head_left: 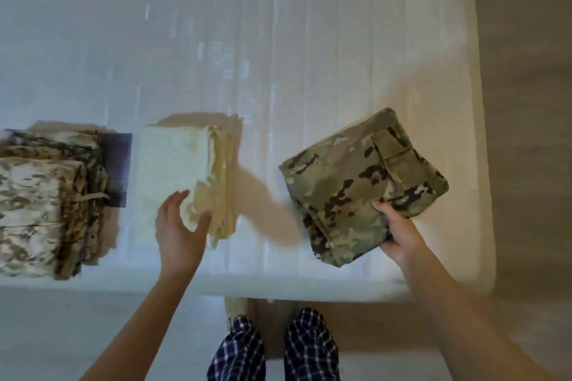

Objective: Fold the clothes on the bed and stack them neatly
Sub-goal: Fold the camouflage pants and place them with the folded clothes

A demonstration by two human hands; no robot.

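A folded green camouflage garment (356, 182) is held at its near right corner by my right hand (399, 235), thumb on top and fingers under; it looks slightly raised, its shadow falling to the left on the white bed (278, 56). In the middle stands a stack of folded cream and tan cloths (182, 170). My left hand (178, 226) hovers over that stack's near right corner with fingers relaxed, thumb by the tan edges. At the far left is a stack of folded desert camouflage clothes (40, 204) on a dark purple piece (119, 164).
The bed's near edge (216, 286) runs across below the stacks and its right edge (483, 164) drops to a wooden floor (532, 102). My legs in blue checked trousers (272, 349) stand against the bed.
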